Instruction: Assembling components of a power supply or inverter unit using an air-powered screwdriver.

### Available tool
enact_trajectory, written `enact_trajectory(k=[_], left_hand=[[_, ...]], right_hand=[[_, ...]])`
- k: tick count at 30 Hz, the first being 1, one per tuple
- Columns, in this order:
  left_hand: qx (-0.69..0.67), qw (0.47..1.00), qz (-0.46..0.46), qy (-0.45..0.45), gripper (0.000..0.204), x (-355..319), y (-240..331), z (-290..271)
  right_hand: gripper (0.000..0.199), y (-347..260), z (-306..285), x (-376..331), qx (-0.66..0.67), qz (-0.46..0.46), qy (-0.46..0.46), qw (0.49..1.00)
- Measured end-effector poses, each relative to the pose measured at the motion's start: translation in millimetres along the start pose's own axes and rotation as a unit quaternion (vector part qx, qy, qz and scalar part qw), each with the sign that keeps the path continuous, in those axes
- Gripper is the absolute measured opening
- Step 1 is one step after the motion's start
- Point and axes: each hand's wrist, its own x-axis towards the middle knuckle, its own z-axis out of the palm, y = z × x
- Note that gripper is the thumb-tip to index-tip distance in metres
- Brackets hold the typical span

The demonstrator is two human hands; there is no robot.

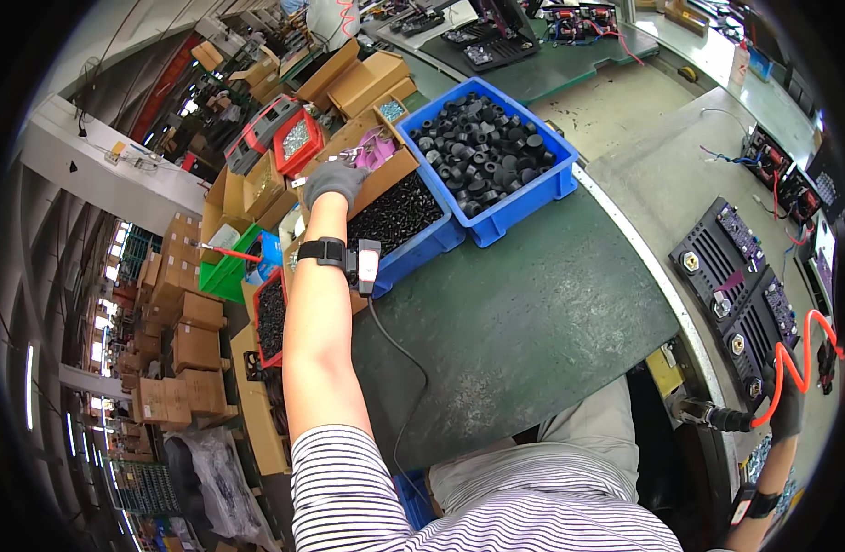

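My left hand (334,182), in a dark grey glove, reaches over an open cardboard box (383,186) with pink-purple parts (375,150) in it. Its fingers bend down beside these parts, and the fingertips are hidden. Far to the right, my right hand (785,407), gloved too, is beside the lower end of a black slotted panel (752,342). A coiled orange hose (794,368) crosses in front of it, so its fingers are mostly hidden. Left of that hand lies a black and metal power driver (712,414), joined to the hose.
A blue bin (533,195) of black round caps stands beyond a second blue bin (422,251) of small black screws. On the left are a green bin (228,276) and red bins (296,138). A cable (413,368) trails from my left wrist across the dark green tabletop (524,313).
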Motion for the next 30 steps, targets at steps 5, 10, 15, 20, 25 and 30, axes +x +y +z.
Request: enact_trajectory(k=[5,10,15,20,25,30], left_hand=[[-0.030,0.999,-0.041,-0.008,0.045,13,-7,14],[-0.178,0.949,0.000,0.260,0.034,-10,-9,8],[-0.541,0.831,0.126,0.031,0.013,-80,29,-37],[-0.515,0.797,0.290,-0.122,0.015,-183,102,-40],[-0.487,0.756,0.363,-0.242,0.014,-262,177,-17],[-0.551,0.641,0.386,-0.369,0.012,-327,258,13]], right_hand=[[0.047,-1,-15,-18,-0.036,-0.017,-0.007,0.999],[0.049,-7,18,-15,-0.020,-0.084,0.023,0.996],[0.042,-27,50,-19,-0.029,-0.060,0.041,0.997],[0.038,-37,63,-29,-0.012,-0.008,-0.011,1.000],[0.031,-32,58,-49,-0.063,-0.073,0.047,0.994],[0.029,-34,42,-67,-0.111,-0.086,0.072,0.988]])
